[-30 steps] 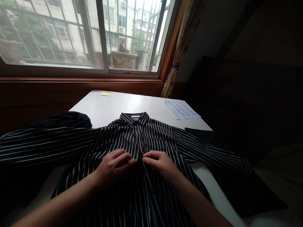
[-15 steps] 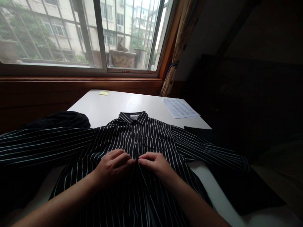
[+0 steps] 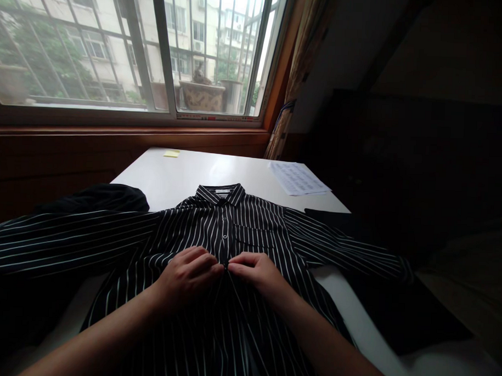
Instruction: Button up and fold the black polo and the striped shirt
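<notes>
Pinching the front of a striped shirt (image 3: 204, 230) with both hands, fingertips almost meeting at the middle. The left hand (image 3: 194, 272) is curled in, fingers closed on the fabric; the right hand (image 3: 259, 271) has thumb and index pressed together on the front edge, can't really tell what's between them. A second ago the right was further over, now it's just beside the left, and the button (image 3: 225, 237) above them shows way clearer. Shirt's face up on a white table (image 3: 235, 168), collar (image 3: 236, 194) toward the window (image 3: 214, 55). Dark bundled cloth (image 3: 106, 196), papers (image 3: 298, 178) and a yellow note (image 3: 171, 153) haven't budged on the table.
</notes>
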The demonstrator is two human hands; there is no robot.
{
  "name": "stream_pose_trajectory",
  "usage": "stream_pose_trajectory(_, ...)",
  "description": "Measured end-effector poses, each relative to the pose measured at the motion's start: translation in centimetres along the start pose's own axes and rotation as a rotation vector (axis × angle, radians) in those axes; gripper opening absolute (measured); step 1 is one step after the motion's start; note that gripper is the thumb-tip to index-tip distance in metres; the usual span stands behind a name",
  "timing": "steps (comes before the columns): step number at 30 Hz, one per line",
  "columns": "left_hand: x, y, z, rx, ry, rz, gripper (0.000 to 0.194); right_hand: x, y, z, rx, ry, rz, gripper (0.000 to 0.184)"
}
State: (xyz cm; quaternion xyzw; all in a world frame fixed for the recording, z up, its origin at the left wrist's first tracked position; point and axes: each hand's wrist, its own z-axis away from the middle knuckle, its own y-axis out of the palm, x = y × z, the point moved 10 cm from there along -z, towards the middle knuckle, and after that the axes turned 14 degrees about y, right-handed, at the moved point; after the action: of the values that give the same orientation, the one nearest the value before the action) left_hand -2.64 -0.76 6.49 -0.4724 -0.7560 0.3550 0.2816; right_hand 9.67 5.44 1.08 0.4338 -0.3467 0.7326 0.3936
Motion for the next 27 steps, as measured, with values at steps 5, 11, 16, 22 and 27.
stream_pose_trajectory(5, 0.2, 0.0, -0.2, -0.007, -0.020, 0.001, 0.013, 0.0, 0.0, -0.1, 0.000, -0.007, 0.011, 0.027)
stream_pose_trajectory(11, 0.3, -0.1, -0.5, -0.036, -0.031, -0.034, 0.011, 0.0, 0.1, -0.2, 0.000, -0.042, 0.029, 0.027)
stream_pose_trajectory(16, 0.1, -0.3, -0.8, -0.039, -0.015, -0.056, 0.016, 0.1, 0.2, -0.1, 0.009, -0.057, 0.033, 0.027)
stream_pose_trajectory(22, 0.3, -0.1, -0.6, -0.022, -0.029, -0.098, 0.028, 0.3, 0.3, 0.0, 0.011, -0.078, 0.054, 0.025)
stream_pose_trajectory(27, 0.4, 0.7, -0.4, 0.018, -0.010, -0.092, 0.033, 0.4, 0.4, 0.0, 0.009, -0.080, 0.062, 0.024)
